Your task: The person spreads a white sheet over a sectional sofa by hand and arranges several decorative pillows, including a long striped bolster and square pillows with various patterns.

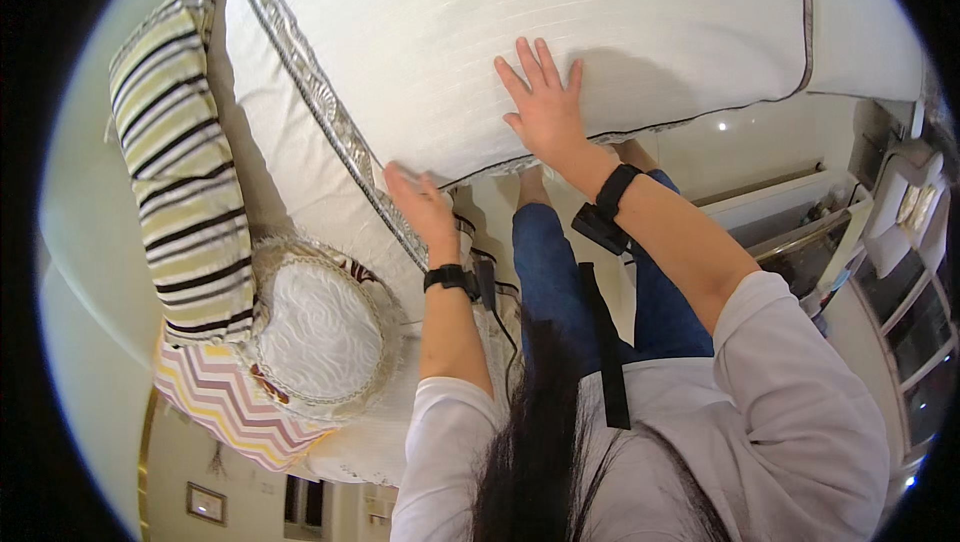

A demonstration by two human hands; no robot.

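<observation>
A white cover (420,52) with fine stripes and dark edging is spread over a bed-like piece of furniture. My right hand (547,107) lies on it near its close edge, palm down with the fingers spread. Toward the left, my left hand (422,212) rests at the cover's corner, next to the grey patterned trim band (310,82). Its fingers are stretched out, and no held fabric shows in them. Black straps with small boxes sit on both wrists.
A striped cushion (185,182) leans along the left side. Beside it are a round white frilled cushion (322,332) and a zigzag-patterned cushion (235,407). At the right stand an open white drawer or bin (800,212) and a white chair-like piece (905,202).
</observation>
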